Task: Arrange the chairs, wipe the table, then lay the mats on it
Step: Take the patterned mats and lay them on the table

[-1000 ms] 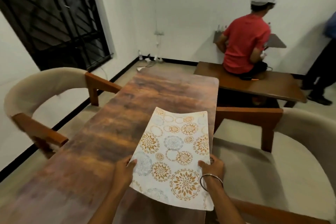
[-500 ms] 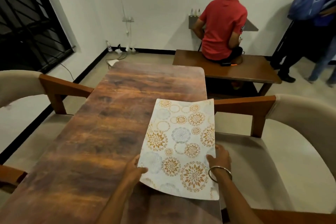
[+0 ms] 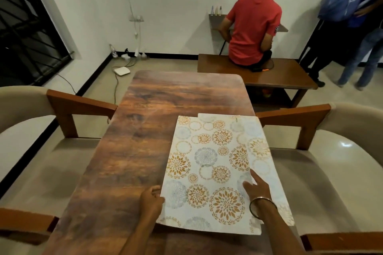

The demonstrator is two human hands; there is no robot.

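Mats (image 3: 207, 161), floral print, on table (image 3: 165, 99); L hand (image 3: 151, 198) w/ pinch grip on edge, R hand (image 3: 258, 189) flat atop, fingers straight.

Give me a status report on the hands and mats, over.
Left hand grips top mat edge; right hand flat where both overlap. Second mat peeks out beneath, by table right edge. Right chair arm close to mat corner.
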